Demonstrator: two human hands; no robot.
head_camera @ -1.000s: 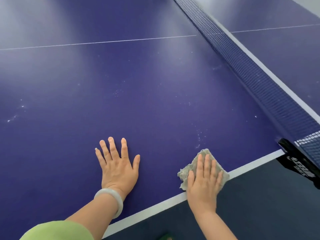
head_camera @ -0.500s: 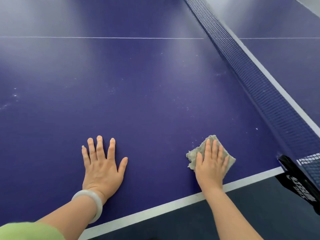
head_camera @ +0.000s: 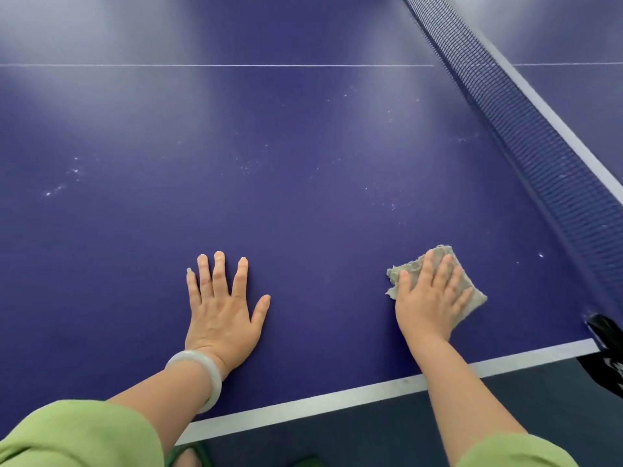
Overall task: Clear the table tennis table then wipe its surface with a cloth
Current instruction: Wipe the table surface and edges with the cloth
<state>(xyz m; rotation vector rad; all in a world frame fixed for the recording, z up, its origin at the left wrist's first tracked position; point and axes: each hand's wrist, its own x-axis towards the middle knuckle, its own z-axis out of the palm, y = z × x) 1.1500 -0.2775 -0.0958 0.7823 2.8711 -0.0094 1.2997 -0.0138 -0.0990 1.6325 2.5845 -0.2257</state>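
The blue table tennis table point(head_camera: 303, 197) fills the view, with small white specks scattered over it. My right hand point(head_camera: 429, 299) lies flat with straight fingers on a grey folded cloth point(head_camera: 472, 298), pressing it onto the surface near the white side line and close to the net. My left hand point(head_camera: 222, 311) rests flat on the bare table with fingers spread, a pale bangle on its wrist.
The dark net point(head_camera: 539, 156) runs diagonally along the right, ending at a black clamp post point(head_camera: 606, 335) at the table's edge. A white side line point(head_camera: 337, 402) marks the near edge; beyond it is dark floor. A thin white centre line point(head_camera: 215, 65) crosses far off.
My right hand has slid the cloth away from the side line and further onto the table toward the net. My left hand stays flat on the surface.
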